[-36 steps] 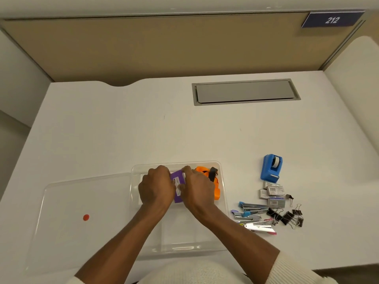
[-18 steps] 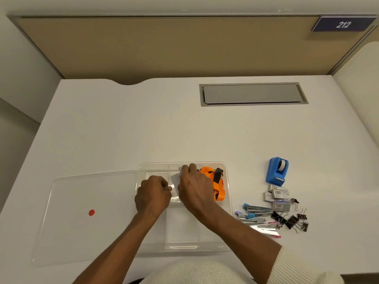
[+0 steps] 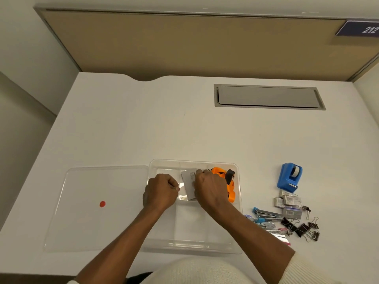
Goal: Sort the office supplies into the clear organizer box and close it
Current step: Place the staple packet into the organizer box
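The clear organizer box (image 3: 205,248) stands open at the desk's near edge, with its clear lid (image 3: 92,220), marked by a red dot, lying flat to its left. My right hand (image 3: 211,190) is over the box's back middle compartment, closed on a grey card-like pack (image 3: 189,184). My left hand (image 3: 161,191) is a fist just left of the pack, over the back left compartment. An orange strap with black clips (image 3: 226,180) lies in the back right compartment. The front compartments look empty.
Right of the box on the white desk lie a blue tape dispenser (image 3: 289,178), small staple boxes (image 3: 288,201), staplers (image 3: 264,217) and several black binder clips (image 3: 301,228). A grey cable hatch (image 3: 268,97) sits at the back, before a tan partition.
The purple item that both hands held a second ago is no longer in view. My left hand has drawn back to the left, and the grey pack now shows under my right hand.
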Demonstrator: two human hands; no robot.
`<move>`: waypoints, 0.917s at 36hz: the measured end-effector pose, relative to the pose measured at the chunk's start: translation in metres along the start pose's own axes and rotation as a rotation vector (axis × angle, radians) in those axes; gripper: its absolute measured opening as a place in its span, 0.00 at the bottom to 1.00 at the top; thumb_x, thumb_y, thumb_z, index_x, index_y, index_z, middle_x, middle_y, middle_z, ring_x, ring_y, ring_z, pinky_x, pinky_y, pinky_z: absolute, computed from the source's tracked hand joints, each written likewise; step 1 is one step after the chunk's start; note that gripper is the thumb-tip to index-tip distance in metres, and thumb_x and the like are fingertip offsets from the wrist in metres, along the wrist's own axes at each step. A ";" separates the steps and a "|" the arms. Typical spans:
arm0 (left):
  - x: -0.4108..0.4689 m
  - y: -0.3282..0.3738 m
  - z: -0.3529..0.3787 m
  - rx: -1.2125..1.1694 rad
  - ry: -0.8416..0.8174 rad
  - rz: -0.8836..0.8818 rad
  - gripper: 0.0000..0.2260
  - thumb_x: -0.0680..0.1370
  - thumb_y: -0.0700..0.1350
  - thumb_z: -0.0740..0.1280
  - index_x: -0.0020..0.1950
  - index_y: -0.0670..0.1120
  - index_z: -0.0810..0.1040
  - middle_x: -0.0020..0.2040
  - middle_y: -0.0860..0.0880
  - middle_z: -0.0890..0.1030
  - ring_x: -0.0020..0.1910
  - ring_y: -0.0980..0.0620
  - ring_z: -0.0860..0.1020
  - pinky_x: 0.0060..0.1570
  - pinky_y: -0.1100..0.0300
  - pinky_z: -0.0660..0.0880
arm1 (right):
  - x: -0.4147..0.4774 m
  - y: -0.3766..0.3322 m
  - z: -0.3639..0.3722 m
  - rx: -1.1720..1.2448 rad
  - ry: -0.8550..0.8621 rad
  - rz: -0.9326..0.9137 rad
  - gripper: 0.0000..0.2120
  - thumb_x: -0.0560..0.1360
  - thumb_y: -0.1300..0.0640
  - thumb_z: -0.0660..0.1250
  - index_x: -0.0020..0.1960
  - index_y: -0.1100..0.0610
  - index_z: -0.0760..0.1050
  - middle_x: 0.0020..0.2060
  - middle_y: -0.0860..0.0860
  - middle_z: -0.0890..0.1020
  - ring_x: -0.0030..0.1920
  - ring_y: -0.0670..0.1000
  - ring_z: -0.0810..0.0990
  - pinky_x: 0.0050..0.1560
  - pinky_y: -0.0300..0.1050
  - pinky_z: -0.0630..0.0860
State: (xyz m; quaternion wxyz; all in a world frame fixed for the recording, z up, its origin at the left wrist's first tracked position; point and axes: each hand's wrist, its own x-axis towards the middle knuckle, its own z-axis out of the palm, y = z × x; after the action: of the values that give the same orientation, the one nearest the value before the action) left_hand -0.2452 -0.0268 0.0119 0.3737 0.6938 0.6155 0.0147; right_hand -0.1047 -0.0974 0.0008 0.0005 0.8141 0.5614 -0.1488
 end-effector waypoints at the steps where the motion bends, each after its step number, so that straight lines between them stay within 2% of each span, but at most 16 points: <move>1: 0.001 0.001 0.000 0.007 -0.001 -0.003 0.06 0.73 0.42 0.74 0.37 0.52 0.83 0.38 0.56 0.85 0.40 0.51 0.84 0.44 0.52 0.84 | 0.000 -0.001 0.000 -0.011 -0.002 0.000 0.11 0.80 0.56 0.66 0.60 0.59 0.75 0.50 0.56 0.84 0.45 0.55 0.83 0.39 0.44 0.68; 4: 0.002 0.004 -0.001 0.032 0.003 -0.026 0.05 0.72 0.43 0.74 0.37 0.51 0.83 0.38 0.55 0.85 0.40 0.50 0.84 0.44 0.52 0.84 | 0.002 -0.007 0.003 -0.027 -0.012 0.003 0.13 0.81 0.56 0.65 0.62 0.60 0.73 0.49 0.56 0.84 0.44 0.54 0.83 0.39 0.44 0.68; 7: 0.003 0.005 0.000 0.048 0.007 -0.036 0.05 0.72 0.44 0.74 0.37 0.51 0.84 0.37 0.54 0.85 0.39 0.49 0.84 0.44 0.52 0.84 | 0.005 -0.012 0.006 -0.008 -0.031 0.029 0.15 0.81 0.55 0.65 0.65 0.61 0.71 0.49 0.55 0.84 0.45 0.54 0.84 0.41 0.44 0.74; 10: 0.001 0.006 0.000 0.058 0.020 -0.041 0.04 0.73 0.44 0.74 0.39 0.51 0.84 0.39 0.53 0.85 0.40 0.50 0.84 0.43 0.53 0.83 | 0.006 -0.013 0.008 0.033 -0.051 0.056 0.15 0.81 0.53 0.66 0.64 0.60 0.71 0.50 0.55 0.84 0.46 0.54 0.84 0.43 0.43 0.73; 14: 0.000 0.006 0.001 0.061 0.022 -0.046 0.03 0.74 0.45 0.74 0.40 0.51 0.84 0.40 0.54 0.85 0.41 0.50 0.84 0.44 0.53 0.83 | 0.003 -0.014 0.010 0.042 -0.083 0.068 0.11 0.83 0.54 0.63 0.62 0.59 0.74 0.49 0.54 0.83 0.42 0.51 0.78 0.42 0.42 0.69; 16: -0.001 0.007 0.001 0.069 0.022 -0.043 0.03 0.74 0.45 0.74 0.40 0.51 0.84 0.40 0.54 0.85 0.41 0.50 0.83 0.45 0.53 0.83 | 0.002 -0.014 0.008 0.043 -0.091 0.076 0.10 0.83 0.55 0.63 0.60 0.60 0.74 0.45 0.54 0.81 0.40 0.51 0.74 0.42 0.42 0.69; 19: -0.002 0.009 0.001 0.086 0.026 -0.041 0.04 0.74 0.45 0.73 0.40 0.51 0.84 0.40 0.53 0.85 0.41 0.50 0.83 0.44 0.54 0.82 | 0.002 -0.015 0.003 0.071 -0.094 0.096 0.06 0.83 0.56 0.63 0.55 0.59 0.74 0.41 0.53 0.75 0.40 0.50 0.73 0.41 0.43 0.67; 21: -0.002 0.009 0.001 0.099 0.026 -0.044 0.04 0.74 0.44 0.73 0.39 0.51 0.84 0.40 0.54 0.85 0.41 0.49 0.83 0.44 0.53 0.83 | 0.001 -0.014 0.001 0.075 -0.113 0.095 0.04 0.83 0.58 0.62 0.51 0.57 0.70 0.42 0.53 0.74 0.41 0.50 0.73 0.42 0.43 0.67; 23: -0.002 0.010 0.001 0.114 0.019 -0.046 0.04 0.74 0.44 0.73 0.39 0.51 0.84 0.40 0.54 0.85 0.42 0.49 0.83 0.46 0.52 0.83 | 0.000 -0.012 -0.002 0.086 -0.129 0.105 0.02 0.83 0.59 0.62 0.52 0.58 0.71 0.43 0.54 0.76 0.42 0.51 0.75 0.43 0.43 0.68; 26: -0.003 0.011 0.001 0.165 0.020 -0.033 0.04 0.75 0.45 0.73 0.40 0.51 0.83 0.41 0.54 0.85 0.42 0.49 0.83 0.45 0.53 0.83 | -0.005 -0.003 -0.011 0.092 -0.034 0.108 0.14 0.80 0.59 0.65 0.65 0.58 0.73 0.49 0.56 0.84 0.42 0.55 0.80 0.35 0.41 0.67; 28: -0.003 0.013 0.000 0.255 0.030 -0.018 0.02 0.75 0.47 0.72 0.43 0.52 0.82 0.44 0.52 0.84 0.44 0.47 0.83 0.45 0.54 0.81 | -0.013 0.007 -0.019 0.126 0.061 0.102 0.16 0.80 0.56 0.64 0.67 0.56 0.72 0.45 0.55 0.84 0.38 0.56 0.78 0.31 0.42 0.61; 30: -0.004 0.017 0.000 0.377 0.040 0.014 0.04 0.76 0.50 0.71 0.48 0.52 0.81 0.48 0.50 0.84 0.47 0.45 0.83 0.46 0.55 0.79 | -0.021 0.025 -0.025 0.162 0.170 0.122 0.16 0.80 0.53 0.62 0.67 0.53 0.72 0.44 0.52 0.84 0.41 0.59 0.80 0.32 0.45 0.65; 33: -0.008 0.031 0.002 0.523 0.081 0.101 0.10 0.77 0.54 0.71 0.52 0.50 0.80 0.51 0.48 0.83 0.49 0.44 0.83 0.45 0.56 0.78 | -0.034 0.060 -0.032 0.197 0.297 0.170 0.18 0.80 0.52 0.60 0.69 0.50 0.71 0.48 0.49 0.85 0.40 0.58 0.83 0.35 0.48 0.77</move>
State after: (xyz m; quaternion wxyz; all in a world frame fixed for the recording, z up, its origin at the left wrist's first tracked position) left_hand -0.2202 -0.0338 0.0310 0.1555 0.7954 0.5774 -0.0986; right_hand -0.0530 -0.1455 0.0301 -0.1492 0.8677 0.4672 -0.0808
